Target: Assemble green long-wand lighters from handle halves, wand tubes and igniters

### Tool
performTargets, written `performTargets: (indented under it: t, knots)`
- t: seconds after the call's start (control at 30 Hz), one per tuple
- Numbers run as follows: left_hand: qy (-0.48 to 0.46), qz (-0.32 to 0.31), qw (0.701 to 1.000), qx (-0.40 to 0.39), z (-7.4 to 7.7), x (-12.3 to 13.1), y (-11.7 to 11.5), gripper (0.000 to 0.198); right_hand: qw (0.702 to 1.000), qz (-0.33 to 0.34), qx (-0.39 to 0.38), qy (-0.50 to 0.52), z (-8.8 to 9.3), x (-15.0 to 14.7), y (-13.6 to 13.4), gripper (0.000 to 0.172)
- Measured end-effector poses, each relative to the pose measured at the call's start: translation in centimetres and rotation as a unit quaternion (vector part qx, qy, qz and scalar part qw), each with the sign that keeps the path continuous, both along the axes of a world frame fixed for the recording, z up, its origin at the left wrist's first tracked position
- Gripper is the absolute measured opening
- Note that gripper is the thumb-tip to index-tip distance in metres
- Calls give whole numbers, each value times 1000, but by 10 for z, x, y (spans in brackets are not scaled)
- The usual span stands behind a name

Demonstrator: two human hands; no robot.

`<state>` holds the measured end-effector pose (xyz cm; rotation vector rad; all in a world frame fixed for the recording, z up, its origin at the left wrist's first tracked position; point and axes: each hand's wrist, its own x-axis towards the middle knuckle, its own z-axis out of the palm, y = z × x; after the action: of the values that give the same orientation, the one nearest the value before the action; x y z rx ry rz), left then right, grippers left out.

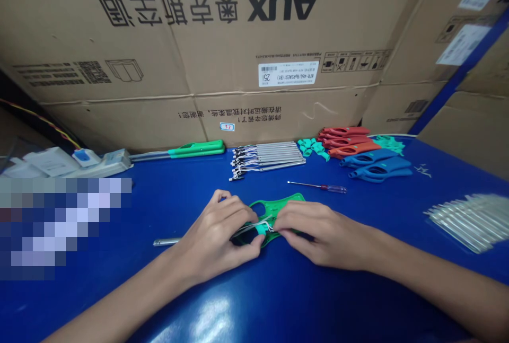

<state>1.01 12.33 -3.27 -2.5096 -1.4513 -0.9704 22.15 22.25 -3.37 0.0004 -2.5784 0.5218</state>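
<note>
My left hand (pixel 228 229) is closed around a metal lighter tube (pixel 167 242), whose silver end sticks out to the left beneath the wrist. A teal collar (pixel 261 229) shows at its thumb and fingertips. Thin white wires (pixel 267 224) run from the collar to my right hand (pixel 318 231), which is closed in a pinch on them; anything smaller between those fingertips is hidden. Under both hands lies a green plastic lighter housing (pixel 284 204), partly covered by the fingers.
Behind stand metal tubes with wires (pixel 278 155), teal collars (pixel 312 147), red housings (pixel 345 133) and blue housings (pixel 377 168). A screwdriver (pixel 334 188) lies before them. Green lighters (pixel 199 149) and a power strip (pixel 113 163) are left, silver tubes (pixel 473 221) right. A cardboard box (pixel 222 78) walls the back.
</note>
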Motion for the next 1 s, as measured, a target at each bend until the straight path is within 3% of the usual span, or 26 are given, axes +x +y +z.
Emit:
performTargets:
  t: [0.47, 0.77, 1.0]
  knots:
    - [-15, -3, 998, -56, -2, -1, -2, 21, 999, -14, 23, -32, -2, -1, 1, 16]
    - [62, -8, 998, 12, 1, 1, -2, 18, 998, 2, 16, -57, -4, -1, 2, 18]
    - [63, -6, 997, 38, 2, 2, -2, 17, 999, 1, 19, -51, -6, 0, 3, 19]
